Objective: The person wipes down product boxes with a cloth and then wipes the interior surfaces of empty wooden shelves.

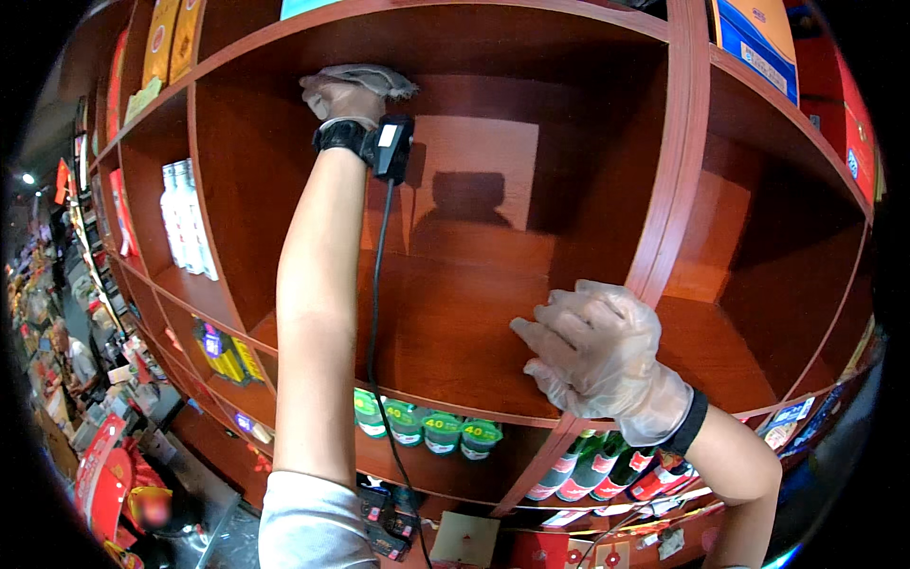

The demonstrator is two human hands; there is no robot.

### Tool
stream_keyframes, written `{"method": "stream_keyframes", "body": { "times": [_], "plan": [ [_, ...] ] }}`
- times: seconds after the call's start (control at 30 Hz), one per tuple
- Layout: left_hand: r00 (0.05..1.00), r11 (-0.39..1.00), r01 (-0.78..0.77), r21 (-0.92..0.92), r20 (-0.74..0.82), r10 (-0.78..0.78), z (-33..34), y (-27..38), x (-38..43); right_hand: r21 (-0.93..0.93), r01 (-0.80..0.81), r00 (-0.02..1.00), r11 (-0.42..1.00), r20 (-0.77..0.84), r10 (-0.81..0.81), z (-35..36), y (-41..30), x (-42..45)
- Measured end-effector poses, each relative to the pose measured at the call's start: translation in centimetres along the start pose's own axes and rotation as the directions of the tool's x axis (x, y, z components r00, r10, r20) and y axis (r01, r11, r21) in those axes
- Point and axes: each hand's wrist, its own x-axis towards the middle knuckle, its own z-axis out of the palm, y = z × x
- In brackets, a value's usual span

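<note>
My left hand (345, 98), in a clear plastic glove, presses a grey cloth (384, 80) against the upper inside of a red-brown wooden shelf compartment (462, 299). A black strap and a small black device (393, 149) with a cable sit at that wrist. My right hand (601, 348), also in a clear plastic glove with a black band at the wrist, is near the compartment's lower right front edge, by the upright post (672, 163). Its fingers are loosely curled and apart, with nothing visible in them; whether it touches the wood I cannot tell.
Green-lidded cups (441, 430) and green glass bottles (586, 469) stand on the shelf below. White bottles (186, 217) fill part of a compartment at left. Boxes (757, 43) rest on the shelf above. The black cable (377, 313) hangs beside my left forearm.
</note>
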Motion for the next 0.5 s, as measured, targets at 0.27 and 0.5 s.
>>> {"method": "stream_keyframes", "body": {
  "times": [0.27,0.5],
  "plan": [
    [0.882,0.854,-0.470,-0.222,-0.148,0.447,-6.8,12.0,-7.1,-0.056,-0.003,0.998,0.998,0.055,0.006,0.2,-0.4,0.1],
    [0.867,0.707,-0.499,-0.502,-0.278,0.414,-9.4,12.8,-8.4,-0.030,-0.003,0.999,1.000,0.045,0.004,0.1,-0.5,0.1]
  ]
}}
